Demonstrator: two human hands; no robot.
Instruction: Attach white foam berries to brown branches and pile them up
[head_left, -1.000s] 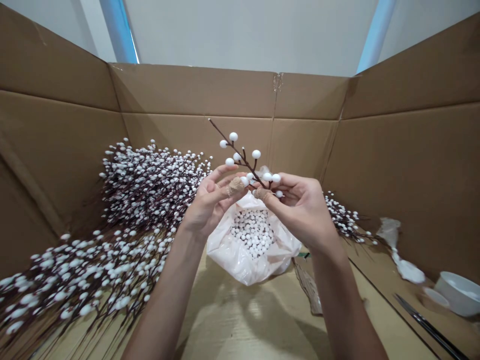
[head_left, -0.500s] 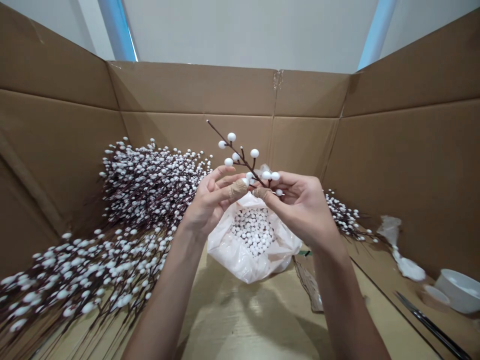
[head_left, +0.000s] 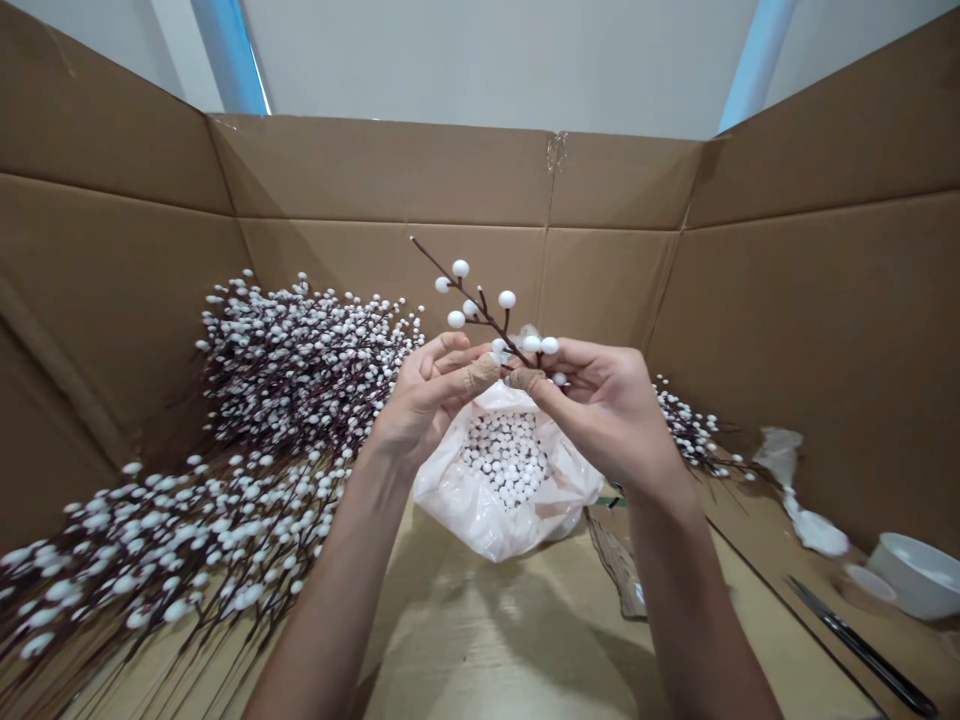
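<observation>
A dark brown berry branch [head_left: 486,312] with several white berries slants up to the left between my hands. My right hand [head_left: 600,405] is closed on its lower part, thumb against the fingers. Close by, my left hand [head_left: 431,400] pinches a white berry [head_left: 499,347] at the branch's lower end; the fingertips partly hide it. Both thumbs have tan tape around them. Beneath the hands sits an open white plastic bag [head_left: 480,530] full of loose white berries [head_left: 510,460].
Piles of white-berried branches [head_left: 300,370] lie at the left, with a smaller bunch [head_left: 686,425] at the right. Cardboard walls [head_left: 390,175] surround the table [head_left: 450,650]. A white bowl [head_left: 915,580], tweezers [head_left: 855,640] and a crumpled plastic bag [head_left: 817,532] lie on the right.
My thumbs have shifted slightly at the lower end of the branch. The branch stays in almost the same place, and the whole view has tilted a little.
</observation>
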